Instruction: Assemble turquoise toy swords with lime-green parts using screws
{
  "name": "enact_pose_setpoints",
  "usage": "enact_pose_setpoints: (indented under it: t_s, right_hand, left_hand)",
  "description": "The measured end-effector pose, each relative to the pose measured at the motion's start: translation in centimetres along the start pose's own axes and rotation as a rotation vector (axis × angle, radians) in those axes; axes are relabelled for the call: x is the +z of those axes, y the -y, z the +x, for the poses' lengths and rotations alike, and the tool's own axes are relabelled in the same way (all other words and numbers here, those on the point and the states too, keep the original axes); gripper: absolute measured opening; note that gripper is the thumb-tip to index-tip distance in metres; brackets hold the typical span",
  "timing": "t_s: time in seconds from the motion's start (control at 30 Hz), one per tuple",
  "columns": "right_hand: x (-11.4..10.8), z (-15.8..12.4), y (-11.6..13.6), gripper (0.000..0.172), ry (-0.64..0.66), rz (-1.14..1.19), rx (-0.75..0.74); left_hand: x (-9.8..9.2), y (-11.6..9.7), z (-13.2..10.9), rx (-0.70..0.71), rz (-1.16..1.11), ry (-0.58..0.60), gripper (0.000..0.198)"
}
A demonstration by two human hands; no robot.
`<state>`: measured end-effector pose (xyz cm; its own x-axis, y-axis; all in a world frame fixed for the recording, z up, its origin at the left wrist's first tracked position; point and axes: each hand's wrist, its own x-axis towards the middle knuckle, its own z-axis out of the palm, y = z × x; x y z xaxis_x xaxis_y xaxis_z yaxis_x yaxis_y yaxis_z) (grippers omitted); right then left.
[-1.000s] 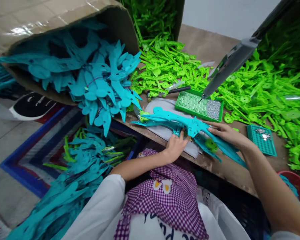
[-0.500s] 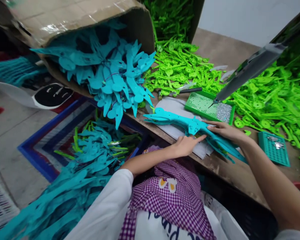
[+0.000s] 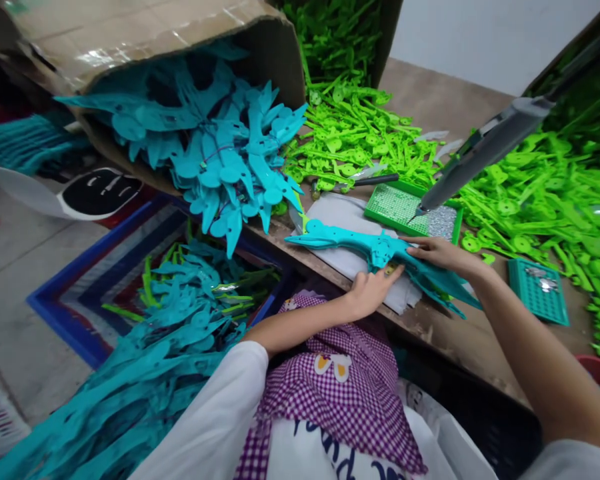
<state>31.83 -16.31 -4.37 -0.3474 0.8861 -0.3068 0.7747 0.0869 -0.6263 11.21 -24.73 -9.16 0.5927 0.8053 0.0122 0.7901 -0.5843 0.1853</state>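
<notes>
A smooth, pointy blue plastic piece (image 3: 350, 237) is lying at one o'clock from the apron (image 3: 340, 400). The right hand (image 3: 447, 257) is gripping it. The left hand (image 3: 370, 295) is touching it; its grip isn't showing clearly. At two o'clock, a gray tool (image 3: 483, 152) is hiding part of a green tray (image 3: 383, 220).

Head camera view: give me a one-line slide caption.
Left hand and right hand on a turquoise part at a workbench, near heaped green pieces and a green tray.
</notes>
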Motion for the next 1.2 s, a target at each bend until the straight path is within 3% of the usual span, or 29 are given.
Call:
enact_pose_setpoints:
  t_s: [0.2,0.33,0.57,0.67,0.83,1.03,1.2]
  right_hand:
    - [1.1,0.1,-0.3,0.042,-0.013,0.009,-0.009]
    - [1.5,0.2,-0.8,0.039,-0.073,-0.114,-0.058]
    - [1.4,-5.0,0.8,0.054,-0.293,-0.361,-0.061]
    - [3.1,-6.5,1.1,0.047,-0.319,-0.472,-0.14]
    - [6.3,-6.1,0.0,0.042,-0.355,-0.549,-0.121]
    - [6.9,-6.2,-0.6,0.041,-0.42,-0.569,-0.101]
    - [7.3,-6.5,-0.5,0.041,-0.446,-0.588,-0.101]
  left_hand:
    - [0.7,0.2,0.6,-0.001,0.056,0.033,0.061]
    - [0.8,0.2,0.7,0.006,0.078,0.055,0.062]
    - [0.2,0.0,0.5,0.002,0.095,0.086,0.062]
    - [-0.2,0.1,0.5,0.015,0.074,0.099,0.062]
    - [-1.5,0.8,0.4,0.034,0.034,0.169,0.063]
    - [-2.2,2.7,-0.6,0.183,-0.145,0.226,0.064]
    - [-4.1,5.5,-2.8,0.386,-0.326,0.169,0.043]
